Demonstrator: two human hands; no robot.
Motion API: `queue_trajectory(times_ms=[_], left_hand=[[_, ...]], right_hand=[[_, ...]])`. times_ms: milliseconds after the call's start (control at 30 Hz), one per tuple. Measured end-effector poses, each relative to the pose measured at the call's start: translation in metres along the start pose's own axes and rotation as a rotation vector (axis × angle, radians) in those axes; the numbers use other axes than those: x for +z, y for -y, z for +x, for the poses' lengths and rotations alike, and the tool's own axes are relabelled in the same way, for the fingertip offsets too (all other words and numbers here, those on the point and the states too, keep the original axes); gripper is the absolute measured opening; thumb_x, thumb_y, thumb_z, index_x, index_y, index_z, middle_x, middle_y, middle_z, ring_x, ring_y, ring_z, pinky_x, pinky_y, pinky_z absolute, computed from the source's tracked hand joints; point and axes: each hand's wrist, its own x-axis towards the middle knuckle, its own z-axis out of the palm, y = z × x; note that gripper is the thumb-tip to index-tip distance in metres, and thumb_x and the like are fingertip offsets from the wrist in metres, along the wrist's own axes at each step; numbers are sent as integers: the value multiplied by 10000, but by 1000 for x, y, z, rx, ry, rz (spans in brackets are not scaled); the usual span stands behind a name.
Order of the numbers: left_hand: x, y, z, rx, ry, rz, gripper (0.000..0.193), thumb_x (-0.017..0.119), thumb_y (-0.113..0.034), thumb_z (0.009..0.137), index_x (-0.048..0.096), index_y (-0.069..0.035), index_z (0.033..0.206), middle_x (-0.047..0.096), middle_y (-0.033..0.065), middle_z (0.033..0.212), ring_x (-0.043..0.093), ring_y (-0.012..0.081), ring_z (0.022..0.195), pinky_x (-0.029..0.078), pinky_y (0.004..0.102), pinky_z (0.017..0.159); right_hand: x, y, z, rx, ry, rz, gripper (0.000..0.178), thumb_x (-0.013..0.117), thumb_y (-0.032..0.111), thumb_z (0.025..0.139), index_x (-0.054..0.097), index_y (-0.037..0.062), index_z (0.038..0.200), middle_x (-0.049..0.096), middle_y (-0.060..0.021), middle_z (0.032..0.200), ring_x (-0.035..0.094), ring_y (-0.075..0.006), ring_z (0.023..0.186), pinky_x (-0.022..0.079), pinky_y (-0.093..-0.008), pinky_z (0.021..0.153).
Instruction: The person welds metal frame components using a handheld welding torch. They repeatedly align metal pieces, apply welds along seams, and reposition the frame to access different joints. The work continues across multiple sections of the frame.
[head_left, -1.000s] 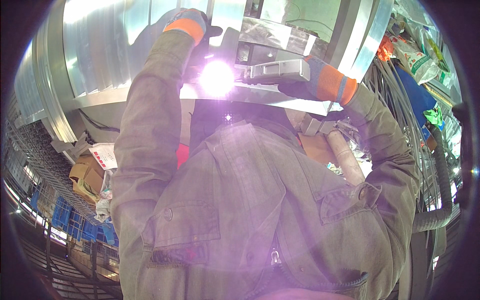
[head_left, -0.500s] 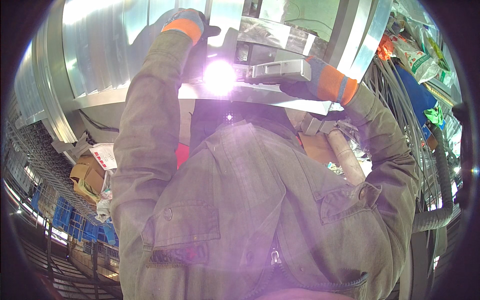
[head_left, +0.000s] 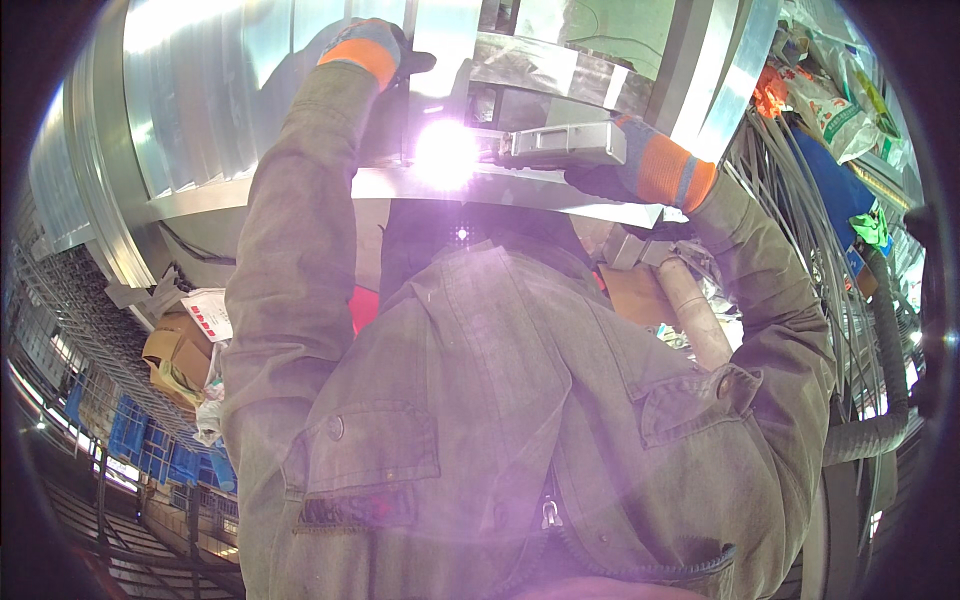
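Note:
My right hand, in a grey and orange glove with dark fingers, is closed around a grey, box-shaped welding gun. At the gun's left end burns a dazzling white-violet light, which hides the tip and the spot beneath it. The light lies at a shiny metal frame in front of me. My left hand, gloved alike, rests beside a ribbed metal panel at the top. Its dark thumb stretches out to the right; the other fingers are mostly hidden, and I see nothing held in it.
Wire-mesh racks and a cardboard box stand at the left. On the right hang a bundle of thin cables and a thick grey hose. Plastic bags are heaped at the far right. A pale tube lies below my right forearm.
The welding gun and its bright light have shifted slightly to the right. My left hand has edged a little to the left.

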Motion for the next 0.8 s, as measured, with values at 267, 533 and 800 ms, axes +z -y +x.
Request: queue_trajectory(times_ms=[267,533,800], left_hand=[[-2,-3,-6,-17,-6,24,593,774,-685,875,798,-198,1211,776,-6,922,725,169,815,604,382,755],[37,24,-11,85,-154,-420,571,826,-617,895,819,-128,1191,805,48,937,727,194,816,596,396,737],[58,200,-91,-109,-1004,-931,474,785,-340,975,728,-48,1343,759,198,1293,731,357,1179,571,448,1042]], right_hand=[[4,-2,-6,107,-4,100,369,820,237,972,752,50,1282,802,-119,1123,747,-204,948,600,-354,890],[21,20,-55,-193,-383,450,370,803,153,970,726,5,1300,793,-179,1135,753,-220,986,591,-355,884],[68,98,-121,4,-772,98,369,770,101,942,684,3,1287,789,-135,1086,781,-238,946,611,-358,785]])
